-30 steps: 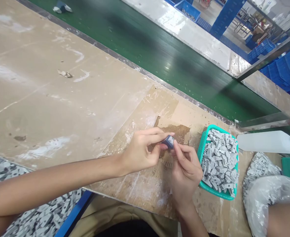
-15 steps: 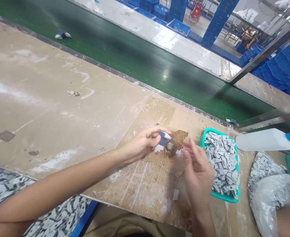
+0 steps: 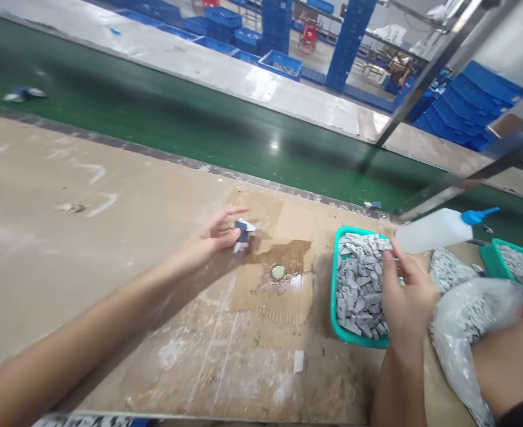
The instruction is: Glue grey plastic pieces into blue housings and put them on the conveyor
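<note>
My left hand [image 3: 223,232] is closed on a small dark blue and white plastic part [image 3: 242,232], held up over the worktable. To the right of it, a small round pale disc [image 3: 278,272] sits in a wet, glossy patch on a cardboard sheet [image 3: 261,296]. My right hand [image 3: 406,284] is over the right edge of a teal basket [image 3: 334,296] full of small grey plastic pieces [image 3: 362,284]. Its thumb and forefinger are pinched together at the pieces; what lies between the fingertips is too small to make out.
A white bottle with a blue nozzle [image 3: 434,230] lies behind the basket. Right of my hand are a clear bag [image 3: 457,314] of grey pieces, another teal basket [image 3: 490,261] and another person's arm [image 3: 506,362]. A green conveyor belt [image 3: 226,136] carries some parts beyond the table.
My right hand has moved from beside the pale disc to the teal basket. My left hand, still holding the blue and white part, has drawn left from the disc. The view has shifted right.
</note>
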{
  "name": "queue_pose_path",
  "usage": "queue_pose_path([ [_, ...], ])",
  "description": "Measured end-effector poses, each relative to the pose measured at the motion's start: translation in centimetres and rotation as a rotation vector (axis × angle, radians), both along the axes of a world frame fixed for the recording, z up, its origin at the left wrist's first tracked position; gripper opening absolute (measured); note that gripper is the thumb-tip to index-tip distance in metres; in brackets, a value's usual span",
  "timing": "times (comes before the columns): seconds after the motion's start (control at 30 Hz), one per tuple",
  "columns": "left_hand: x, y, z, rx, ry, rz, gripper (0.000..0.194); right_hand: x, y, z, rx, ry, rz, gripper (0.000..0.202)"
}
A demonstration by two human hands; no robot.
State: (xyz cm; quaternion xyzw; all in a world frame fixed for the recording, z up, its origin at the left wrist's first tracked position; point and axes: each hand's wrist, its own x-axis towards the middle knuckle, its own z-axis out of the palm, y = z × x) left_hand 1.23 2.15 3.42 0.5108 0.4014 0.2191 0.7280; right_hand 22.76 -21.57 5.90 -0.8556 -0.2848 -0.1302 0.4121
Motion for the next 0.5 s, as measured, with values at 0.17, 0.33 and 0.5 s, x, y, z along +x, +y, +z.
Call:
queue_pose_path([
  [0.17, 4.1, 7.5, 0.6, 0.498, 0.445, 0.150, 0.037, 1.1, -0.7, -1.2, -0.243, 0.090, 0.137, 0.028],
  [0.33, 8.6, 14.2, 0.0, 0.803, 0.628, 0.248, 0.041, -0.2, 0.1, -1.9, -0.418, 0.021, 0.202, 0.027],
  [0.5, 11.5, 16.2, -1.6, 1.050, 0.784, 0.089, 0.038, -0.4, 0.8, -2.3, -0.667, -0.094, 0.150, 0.037],
])
